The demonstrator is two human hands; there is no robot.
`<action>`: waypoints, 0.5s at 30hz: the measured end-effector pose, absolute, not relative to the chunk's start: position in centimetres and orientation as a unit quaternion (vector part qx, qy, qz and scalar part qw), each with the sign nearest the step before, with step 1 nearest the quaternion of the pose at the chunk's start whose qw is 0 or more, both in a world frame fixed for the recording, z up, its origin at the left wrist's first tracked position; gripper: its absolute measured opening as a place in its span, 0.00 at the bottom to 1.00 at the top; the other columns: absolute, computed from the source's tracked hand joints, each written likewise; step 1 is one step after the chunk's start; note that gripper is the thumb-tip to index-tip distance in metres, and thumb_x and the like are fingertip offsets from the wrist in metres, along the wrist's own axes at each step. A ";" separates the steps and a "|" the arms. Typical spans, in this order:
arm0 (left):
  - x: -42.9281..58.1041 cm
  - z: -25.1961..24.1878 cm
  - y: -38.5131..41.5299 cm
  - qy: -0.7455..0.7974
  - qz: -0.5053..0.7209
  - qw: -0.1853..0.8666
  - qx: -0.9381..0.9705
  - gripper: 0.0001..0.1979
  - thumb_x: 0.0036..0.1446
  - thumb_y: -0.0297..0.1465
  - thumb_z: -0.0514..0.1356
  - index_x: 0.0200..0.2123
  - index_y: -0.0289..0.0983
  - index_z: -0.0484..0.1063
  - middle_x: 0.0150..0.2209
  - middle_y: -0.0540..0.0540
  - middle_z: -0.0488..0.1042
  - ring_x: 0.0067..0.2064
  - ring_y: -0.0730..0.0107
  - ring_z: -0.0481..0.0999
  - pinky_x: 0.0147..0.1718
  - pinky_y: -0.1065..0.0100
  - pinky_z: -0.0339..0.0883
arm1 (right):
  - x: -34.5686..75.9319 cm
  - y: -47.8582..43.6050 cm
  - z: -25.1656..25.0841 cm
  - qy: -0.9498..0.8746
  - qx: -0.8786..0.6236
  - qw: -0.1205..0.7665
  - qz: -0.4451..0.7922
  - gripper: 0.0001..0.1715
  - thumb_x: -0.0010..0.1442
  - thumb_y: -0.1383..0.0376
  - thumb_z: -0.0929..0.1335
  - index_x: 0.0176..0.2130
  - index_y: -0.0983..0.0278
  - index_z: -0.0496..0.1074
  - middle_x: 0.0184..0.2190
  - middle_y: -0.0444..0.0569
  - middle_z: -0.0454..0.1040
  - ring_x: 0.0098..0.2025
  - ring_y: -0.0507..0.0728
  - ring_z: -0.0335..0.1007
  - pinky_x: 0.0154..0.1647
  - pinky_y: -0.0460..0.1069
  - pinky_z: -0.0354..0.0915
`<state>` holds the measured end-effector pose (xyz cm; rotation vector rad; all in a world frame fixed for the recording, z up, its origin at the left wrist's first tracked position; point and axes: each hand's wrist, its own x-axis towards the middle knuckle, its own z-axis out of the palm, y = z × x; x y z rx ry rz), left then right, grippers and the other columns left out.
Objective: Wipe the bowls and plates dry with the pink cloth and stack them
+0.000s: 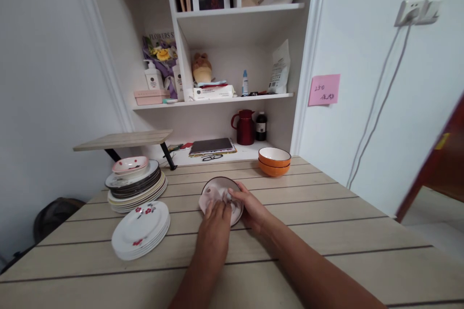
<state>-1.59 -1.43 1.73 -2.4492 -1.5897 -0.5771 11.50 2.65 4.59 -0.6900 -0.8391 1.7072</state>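
Bowl: it is at the middle of the table (326,234), directly ahead of you, its mouth towards you; whether its base touches the wood is hidden.
Axis: the bowl (237,214) is round, so you have no long axis to line up with; your right hand (254,208) is at its right rim, your left hand (214,231) reaches over its near rim.
Cloth: a pale, crumpled cloth (209,198) lies inside the bowl and laps over its left rim, under your left fingers.
Left fingers: nearly together and slightly bent, laid down on the cloth; you cannot tell if they pinch it.
Right fingers: closed around the right rim, thumb inside against the cloth, the others outside, so this hand has hold of the bowl.
Plates: a stack of flowered plates (141,227) is to your left, well apart from both hands, with a taller stack (136,189) just beyond on the far side.
Orange bowls: 2, nested (274,164), upright at the far right.
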 end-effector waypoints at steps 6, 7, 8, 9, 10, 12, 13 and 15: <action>-1.6 2.1 -1.6 -0.558 -0.178 0.037 -0.810 0.32 0.53 0.17 0.46 0.62 0.36 0.63 0.60 0.36 0.69 0.62 0.49 0.66 0.61 0.49 0.61 | 11.6 2.5 4.6 -0.366 -0.299 0.528 0.705 0.28 0.47 0.60 0.77 0.47 0.57 0.69 0.35 0.42 0.78 0.37 0.56 0.74 0.38 0.49 0.65; -1.6 2.1 -1.6 -0.558 -0.175 0.034 -0.810 0.33 0.53 0.17 0.47 0.62 0.35 0.63 0.60 0.36 0.69 0.62 0.49 0.66 0.61 0.49 0.60 | 11.6 2.5 4.6 -0.369 -0.295 0.530 0.704 0.28 0.47 0.60 0.77 0.47 0.57 0.69 0.35 0.42 0.78 0.37 0.56 0.74 0.38 0.48 0.65; -1.6 2.2 -1.7 -0.557 -0.174 0.032 -0.811 0.33 0.52 0.17 0.48 0.62 0.35 0.63 0.59 0.36 0.69 0.61 0.49 0.66 0.61 0.50 0.60 | 11.6 2.5 4.6 -0.372 -0.289 0.532 0.704 0.27 0.47 0.61 0.77 0.46 0.57 0.69 0.34 0.42 0.78 0.37 0.56 0.73 0.38 0.48 0.65; -1.6 2.2 -1.7 -0.556 -0.175 0.030 -0.812 0.33 0.52 0.17 0.48 0.62 0.34 0.63 0.59 0.35 0.68 0.61 0.49 0.67 0.61 0.50 0.60 | 11.6 2.4 4.7 -0.374 -0.284 0.534 0.703 0.27 0.47 0.61 0.77 0.46 0.57 0.69 0.34 0.42 0.78 0.37 0.56 0.73 0.38 0.48 0.65; -1.7 2.2 -1.7 -0.554 -0.178 0.029 -0.813 0.33 0.51 0.18 0.49 0.62 0.34 0.63 0.59 0.36 0.68 0.61 0.49 0.67 0.61 0.50 0.60 | 11.6 2.4 4.8 -0.376 -0.282 0.535 0.702 0.27 0.46 0.61 0.77 0.45 0.57 0.69 0.34 0.42 0.78 0.37 0.56 0.73 0.39 0.49 0.66; -1.7 2.2 -1.8 -0.550 -0.185 0.028 -0.814 0.34 0.51 0.18 0.49 0.63 0.35 0.62 0.59 0.37 0.69 0.60 0.50 0.67 0.61 0.52 0.60 | 11.6 2.3 4.9 -0.378 -0.288 0.533 0.700 0.27 0.46 0.61 0.77 0.45 0.57 0.69 0.34 0.42 0.78 0.36 0.56 0.73 0.39 0.49 0.66; -1.8 2.2 -1.7 -0.549 -0.186 0.026 -0.814 0.34 0.51 0.18 0.49 0.63 0.36 0.62 0.59 0.37 0.69 0.60 0.51 0.67 0.61 0.53 0.60 | 11.6 2.3 4.9 -0.380 -0.291 0.530 0.700 0.27 0.46 0.61 0.77 0.45 0.58 0.69 0.34 0.42 0.78 0.37 0.56 0.73 0.39 0.49 0.66; -1.8 2.2 -1.6 -0.549 -0.187 0.016 -0.814 0.34 0.52 0.18 0.49 0.63 0.36 0.61 0.60 0.37 0.68 0.60 0.52 0.68 0.61 0.54 0.60 | 11.7 2.3 4.8 -0.390 -0.286 0.527 0.699 0.26 0.47 0.61 0.77 0.45 0.58 0.69 0.36 0.43 0.78 0.37 0.56 0.73 0.38 0.48 0.66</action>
